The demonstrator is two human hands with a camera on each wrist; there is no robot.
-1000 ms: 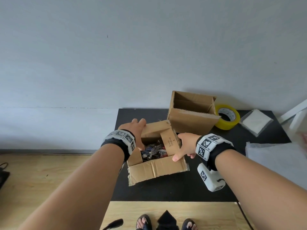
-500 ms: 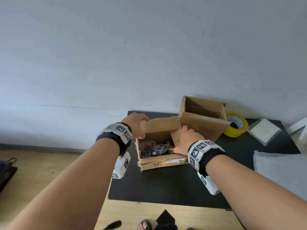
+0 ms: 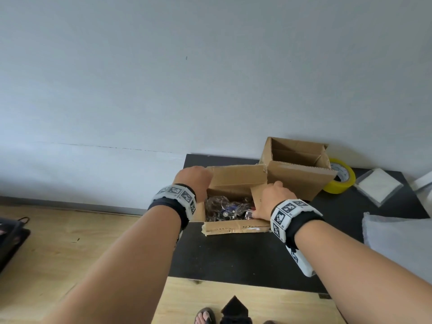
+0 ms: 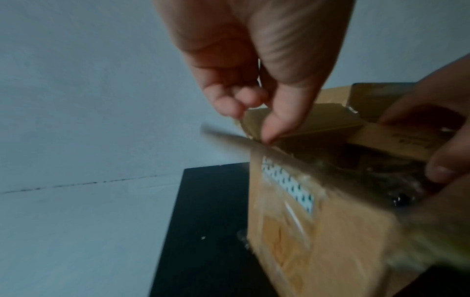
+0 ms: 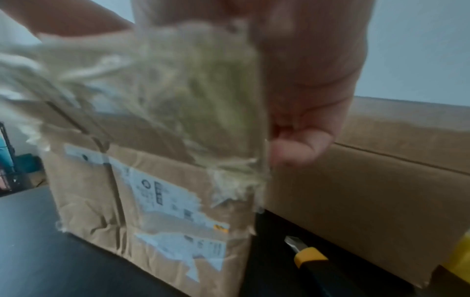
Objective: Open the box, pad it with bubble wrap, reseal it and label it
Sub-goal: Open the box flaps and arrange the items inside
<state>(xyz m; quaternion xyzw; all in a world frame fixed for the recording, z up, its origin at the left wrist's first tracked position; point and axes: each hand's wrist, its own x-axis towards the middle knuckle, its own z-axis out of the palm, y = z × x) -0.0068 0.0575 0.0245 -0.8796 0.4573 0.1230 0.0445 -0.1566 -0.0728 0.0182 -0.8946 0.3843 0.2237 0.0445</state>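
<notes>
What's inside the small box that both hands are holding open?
The small box holds crinkly clear plastic wrap over dark items, one blue. Anything beneath is covered.

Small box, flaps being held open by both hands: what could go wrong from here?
1. The left hand pinches a flap of the small box at a torn, taped corner; a hard pull might rip it, making resealing harder.
2. The cutter lies on the table in the gap beside the big box, half hidden from the head view; the right hand could brush its tip.
</notes>
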